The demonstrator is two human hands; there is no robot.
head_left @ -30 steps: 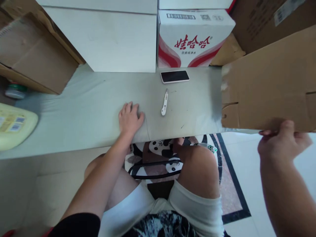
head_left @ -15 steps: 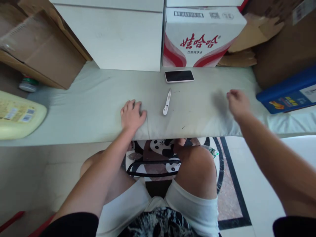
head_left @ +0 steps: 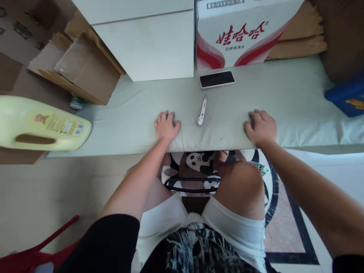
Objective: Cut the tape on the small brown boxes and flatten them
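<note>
Both hands rest flat on the near edge of the padded bench [head_left: 119,117], fingers spread, holding nothing. The small white tool [head_left: 202,111], perhaps a cutter, lies between them, just right of the left hand [head_left: 166,127] and farther from the right hand [head_left: 261,127]. A phone [head_left: 217,79] lies beyond it.

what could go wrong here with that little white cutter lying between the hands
The white cutter lies loose on the padded surface between the left hand and right hand, both resting flat near the front edge. A sideways sweep of either hand could knock it off towards the bare knees below. Whether its blade is out cannot be told. The phone lies just behind it and could get scratched or pushed if the cutter is grabbed carelessly.
</note>
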